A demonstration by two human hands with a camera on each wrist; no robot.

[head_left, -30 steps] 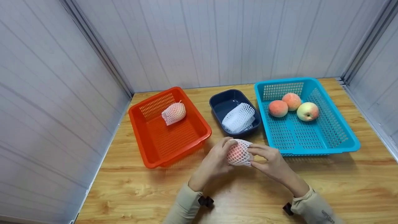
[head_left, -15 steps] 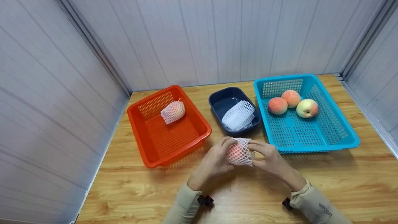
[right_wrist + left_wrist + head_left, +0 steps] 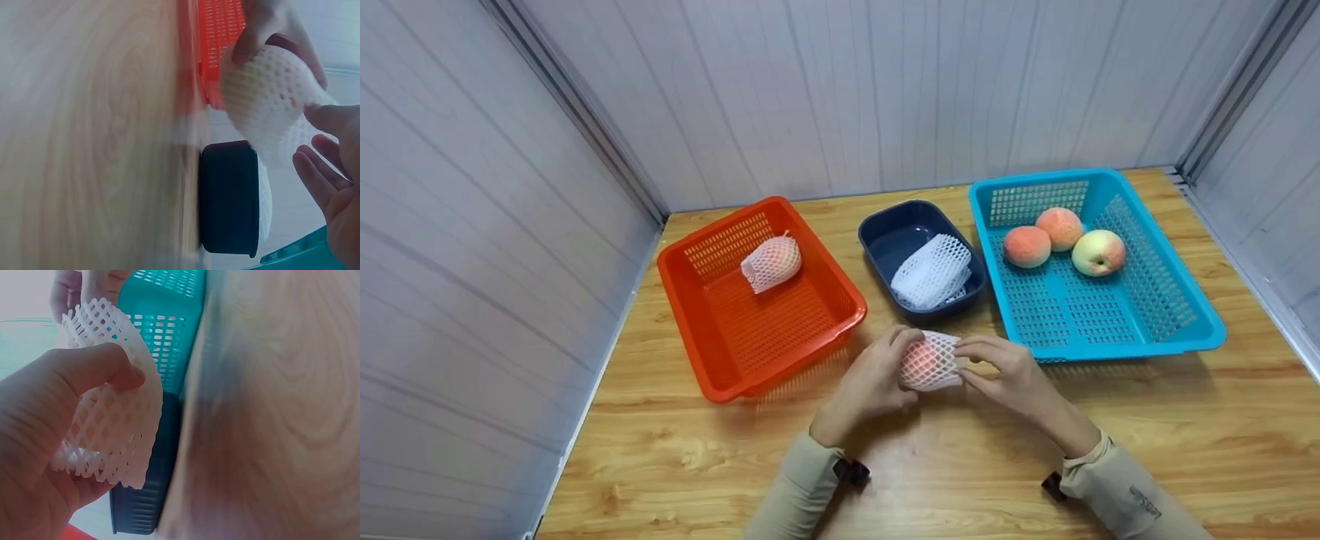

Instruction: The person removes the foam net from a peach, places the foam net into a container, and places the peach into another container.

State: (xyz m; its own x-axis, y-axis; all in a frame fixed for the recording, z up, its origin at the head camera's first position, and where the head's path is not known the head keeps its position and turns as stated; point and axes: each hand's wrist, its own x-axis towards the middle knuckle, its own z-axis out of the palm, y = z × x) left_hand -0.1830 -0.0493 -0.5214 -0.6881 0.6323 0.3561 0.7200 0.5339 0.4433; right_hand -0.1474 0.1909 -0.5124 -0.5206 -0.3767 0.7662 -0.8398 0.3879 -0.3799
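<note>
In the head view, a pinkish peach (image 3: pixel 922 366) in a white foam net (image 3: pixel 943 360) is held up between the two hands, above the table in front of the dark blue bin. My left hand (image 3: pixel 877 379) grips the netted peach from the left; the left wrist view shows its thumb (image 3: pixel 107 368) lying across the mesh. On the other side, my right hand (image 3: pixel 1011 375) pinches the net's right edge between thumb and fingers. Through the mesh, the right wrist view shows pink and yellowish skin. Part of the peach is hidden by the left hand.
The red basket (image 3: pixel 780 330) at left contains one netted peach (image 3: pixel 772 264). Foam nets (image 3: pixel 934 271) lie in the dark blue bin (image 3: pixel 904 225). At right, a turquoise basket (image 3: pixel 1110 315) contains two reddish peaches (image 3: pixel 1027 247) and a paler one (image 3: pixel 1099 253). Panel walls (image 3: pixel 840 97) surround the table.
The head view has tilted slightly, so the baskets sit higher in it. Both hands keep their places on the netted peach, with the right fingers shifting a little along the net's edge.
</note>
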